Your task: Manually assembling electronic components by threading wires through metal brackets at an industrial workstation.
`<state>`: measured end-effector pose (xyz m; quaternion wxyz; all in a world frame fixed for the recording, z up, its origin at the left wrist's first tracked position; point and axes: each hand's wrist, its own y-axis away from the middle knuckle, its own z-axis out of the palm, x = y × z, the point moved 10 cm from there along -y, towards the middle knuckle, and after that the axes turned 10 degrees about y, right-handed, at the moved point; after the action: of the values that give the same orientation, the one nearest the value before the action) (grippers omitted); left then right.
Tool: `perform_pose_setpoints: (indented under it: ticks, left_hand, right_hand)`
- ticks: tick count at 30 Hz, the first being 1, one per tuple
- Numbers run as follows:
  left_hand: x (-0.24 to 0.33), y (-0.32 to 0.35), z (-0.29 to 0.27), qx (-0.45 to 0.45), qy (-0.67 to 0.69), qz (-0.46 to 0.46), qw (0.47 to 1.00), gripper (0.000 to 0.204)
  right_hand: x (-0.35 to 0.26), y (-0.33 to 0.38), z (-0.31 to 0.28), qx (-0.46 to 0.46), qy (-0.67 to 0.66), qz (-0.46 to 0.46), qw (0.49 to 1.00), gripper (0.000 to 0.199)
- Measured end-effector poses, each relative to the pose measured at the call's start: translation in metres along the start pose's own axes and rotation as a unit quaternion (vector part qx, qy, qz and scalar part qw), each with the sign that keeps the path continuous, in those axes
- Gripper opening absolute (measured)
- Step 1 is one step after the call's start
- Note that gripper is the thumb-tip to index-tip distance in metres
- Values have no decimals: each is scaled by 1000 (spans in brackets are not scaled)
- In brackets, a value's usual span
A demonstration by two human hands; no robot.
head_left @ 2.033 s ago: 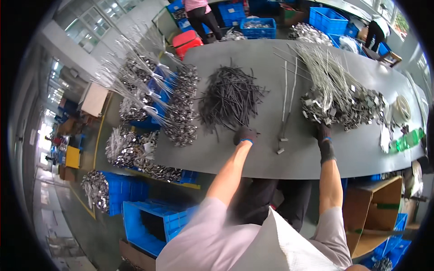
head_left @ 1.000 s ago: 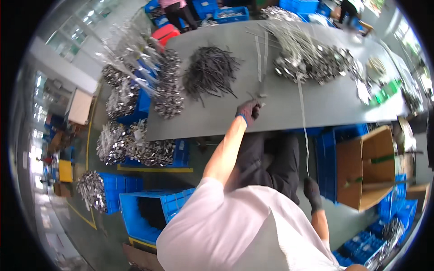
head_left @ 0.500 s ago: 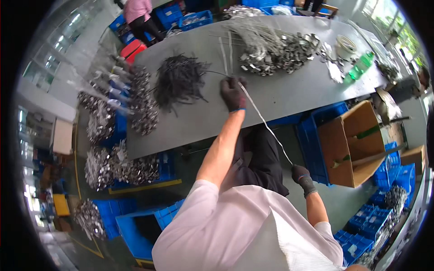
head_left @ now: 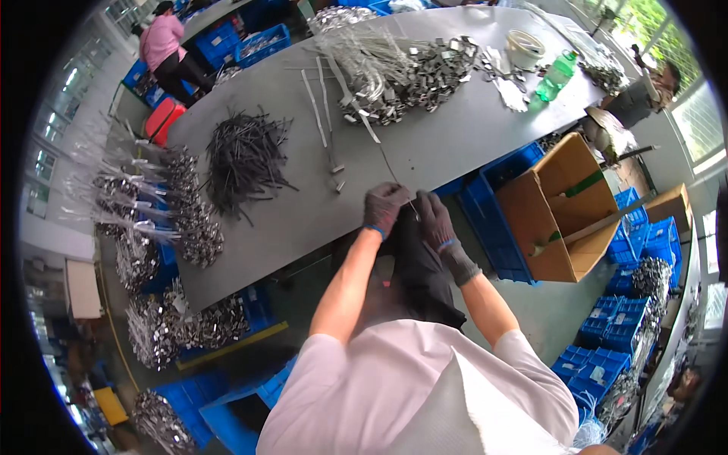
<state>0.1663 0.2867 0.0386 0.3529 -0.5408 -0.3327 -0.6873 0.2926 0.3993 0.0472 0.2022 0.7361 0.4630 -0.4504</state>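
Observation:
Both my hands wear dark gloves and are close together at the table's near edge. My left hand (head_left: 384, 205) is closed on a long thin strip (head_left: 387, 162). Away from that hand the strip runs over the table, dark and narrow at first, then pale and wider toward a heap of metal-ended strips (head_left: 409, 72). Beside it my right hand (head_left: 436, 218) is closed, fingers pinched near the strip's near end; the fingers partly hide what they hold. Left of the strip lie two pale strips (head_left: 315, 110) and small metal pieces (head_left: 337, 168). Further left is a pile of black strips (head_left: 246, 159).
The grey table (head_left: 303, 227) spreads in front of me. A green bottle (head_left: 557, 76) and a tape roll (head_left: 523, 49) stand at far right. An open cardboard box (head_left: 565, 220) sits right of my legs. Blue crates of metal parts (head_left: 201, 288) line the left. Another person (head_left: 163, 45) stands far left.
My right hand has come from low right up beside my left hand. My left hand has drawn back from mid-table toward the near edge. The view has also shifted.

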Motion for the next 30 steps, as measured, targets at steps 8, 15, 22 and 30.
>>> perform_pose_setpoints:
  ticks: [8,15,22,30]
  left_hand:
    - [13,-18,-49,59,-118,22,991,22]
    - [24,-69,-101,-7,-248,-120,961,35]
    - [14,-102,-213,176,-439,-103,875,40]
    - [-9,-84,-311,250,-540,-207,776,42]
  right_hand:
    - [-28,-71,77,57,279,-209,936,57]
    - [-59,-183,37,64,231,-23,970,58]
    - [-13,-293,52,-13,288,7,958,49]
    - [40,-227,38,-30,73,213,974,34]
